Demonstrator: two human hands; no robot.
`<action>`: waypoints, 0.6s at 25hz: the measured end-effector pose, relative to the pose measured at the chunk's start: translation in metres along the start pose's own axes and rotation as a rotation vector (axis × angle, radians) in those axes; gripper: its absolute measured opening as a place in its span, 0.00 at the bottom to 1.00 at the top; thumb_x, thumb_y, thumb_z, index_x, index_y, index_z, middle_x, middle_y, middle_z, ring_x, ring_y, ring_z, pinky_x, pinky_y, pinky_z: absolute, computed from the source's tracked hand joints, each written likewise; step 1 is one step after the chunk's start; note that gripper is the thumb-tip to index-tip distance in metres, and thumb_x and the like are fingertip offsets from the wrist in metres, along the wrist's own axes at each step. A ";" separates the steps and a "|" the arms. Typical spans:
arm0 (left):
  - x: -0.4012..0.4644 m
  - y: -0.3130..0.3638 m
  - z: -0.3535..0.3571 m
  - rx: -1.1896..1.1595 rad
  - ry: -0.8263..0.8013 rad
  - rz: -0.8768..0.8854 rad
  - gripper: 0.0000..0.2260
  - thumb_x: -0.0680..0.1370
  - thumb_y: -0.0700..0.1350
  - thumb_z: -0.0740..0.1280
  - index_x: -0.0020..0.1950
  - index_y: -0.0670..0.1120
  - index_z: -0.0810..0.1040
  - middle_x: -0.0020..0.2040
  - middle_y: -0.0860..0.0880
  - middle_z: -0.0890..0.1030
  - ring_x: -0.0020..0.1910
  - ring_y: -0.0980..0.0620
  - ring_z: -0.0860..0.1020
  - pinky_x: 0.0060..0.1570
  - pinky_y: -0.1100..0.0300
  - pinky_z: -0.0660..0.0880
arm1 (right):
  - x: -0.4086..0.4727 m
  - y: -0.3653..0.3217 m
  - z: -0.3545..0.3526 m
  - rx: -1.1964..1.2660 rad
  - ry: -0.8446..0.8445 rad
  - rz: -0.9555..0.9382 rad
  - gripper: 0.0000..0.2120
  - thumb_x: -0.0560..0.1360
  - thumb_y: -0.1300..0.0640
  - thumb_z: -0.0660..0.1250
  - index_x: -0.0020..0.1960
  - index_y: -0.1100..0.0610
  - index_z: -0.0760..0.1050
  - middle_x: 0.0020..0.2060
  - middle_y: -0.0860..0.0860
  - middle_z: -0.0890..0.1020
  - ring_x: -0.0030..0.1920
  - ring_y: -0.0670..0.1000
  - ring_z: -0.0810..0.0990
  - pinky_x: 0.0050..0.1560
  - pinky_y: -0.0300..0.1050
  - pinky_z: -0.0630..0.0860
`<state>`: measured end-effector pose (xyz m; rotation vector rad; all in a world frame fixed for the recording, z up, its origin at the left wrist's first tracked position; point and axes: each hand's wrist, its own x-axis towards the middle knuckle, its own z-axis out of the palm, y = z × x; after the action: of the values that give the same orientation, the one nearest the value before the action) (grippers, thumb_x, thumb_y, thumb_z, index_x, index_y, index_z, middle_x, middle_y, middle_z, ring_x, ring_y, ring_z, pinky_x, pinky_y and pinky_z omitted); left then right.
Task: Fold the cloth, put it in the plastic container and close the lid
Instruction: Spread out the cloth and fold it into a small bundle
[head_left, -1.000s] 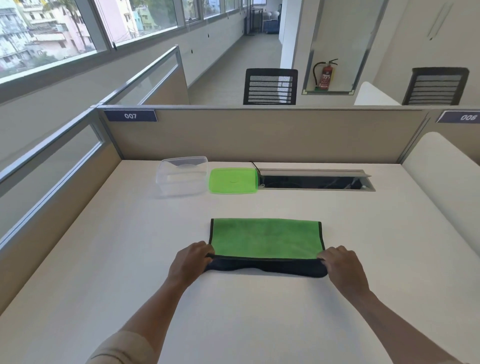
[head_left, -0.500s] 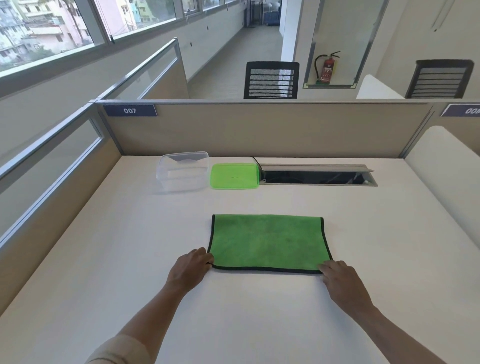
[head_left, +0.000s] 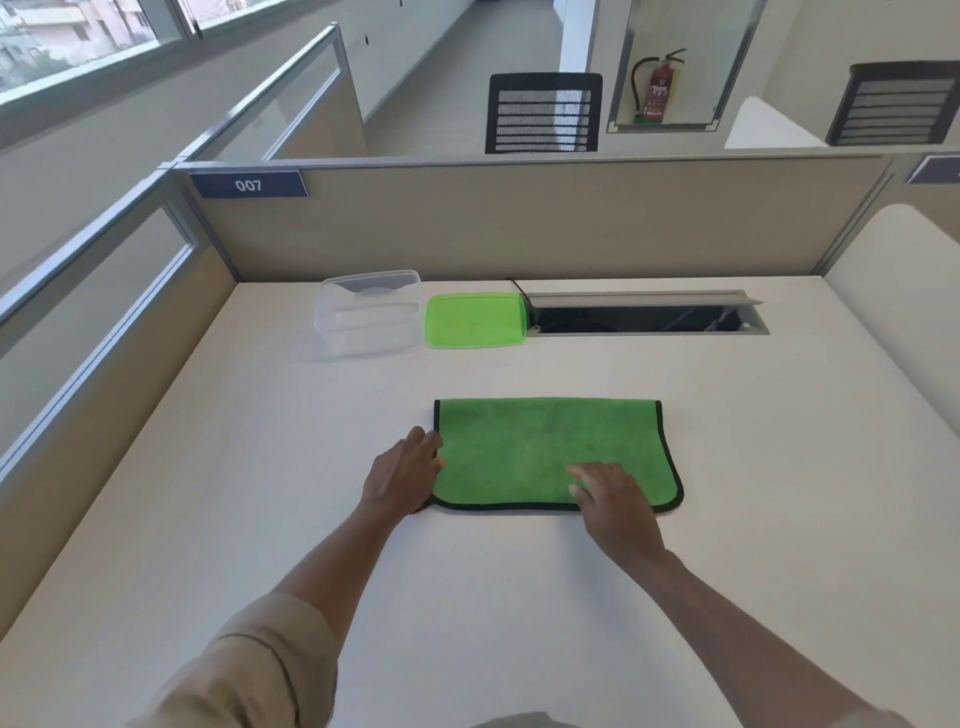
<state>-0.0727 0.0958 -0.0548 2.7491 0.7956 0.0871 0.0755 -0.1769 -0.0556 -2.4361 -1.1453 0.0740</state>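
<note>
An office cubicle is being shown, with a pale desk enclosed by beige partition panels, one of which is carrying a plate marked 007. The fingers of the right hand are being held extended and slightly spread, laid flat on the near right part of the green cloth; nothing is being gripped by them. The fingers of the left hand are being held straight and close together, resting against the cloth's left edge, with the palm lying on the desk; whether the edge is being pinched cannot be told. The cloth, edged in black, is lying folded into a flat rectangle at the middle of the desk. Well beyond it, the clear plastic container is standing open and upright, and the green lid is lying flat on the desk just beside the container's right side. A recessed cable tray is being shown just to the right of the lid. Behind the partition, two black chairs and a red fire extinguisher are being shown.
</note>
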 end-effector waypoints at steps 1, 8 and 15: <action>0.007 0.000 -0.002 -0.016 -0.003 -0.020 0.13 0.81 0.49 0.61 0.63 0.48 0.74 0.59 0.48 0.76 0.48 0.44 0.80 0.41 0.52 0.75 | 0.008 -0.019 0.006 0.042 -0.025 -0.017 0.12 0.78 0.59 0.66 0.61 0.58 0.78 0.54 0.52 0.83 0.55 0.55 0.78 0.56 0.51 0.75; 0.058 -0.007 -0.014 -0.133 -0.111 -0.137 0.23 0.80 0.47 0.63 0.75 0.47 0.64 0.73 0.45 0.68 0.64 0.40 0.75 0.57 0.46 0.74 | 0.047 -0.113 0.052 0.118 -0.242 -0.019 0.22 0.76 0.52 0.67 0.68 0.57 0.71 0.61 0.53 0.78 0.60 0.55 0.76 0.60 0.50 0.73; 0.091 -0.018 -0.009 -0.141 -0.249 -0.137 0.24 0.81 0.47 0.62 0.76 0.43 0.62 0.72 0.41 0.69 0.69 0.40 0.71 0.62 0.48 0.70 | 0.064 -0.151 0.078 -0.101 -0.328 0.044 0.32 0.68 0.39 0.74 0.60 0.60 0.70 0.53 0.55 0.76 0.52 0.57 0.75 0.49 0.52 0.75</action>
<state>-0.0063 0.1608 -0.0534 2.5017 0.8684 -0.2134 -0.0096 -0.0165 -0.0546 -2.6053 -1.2575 0.4540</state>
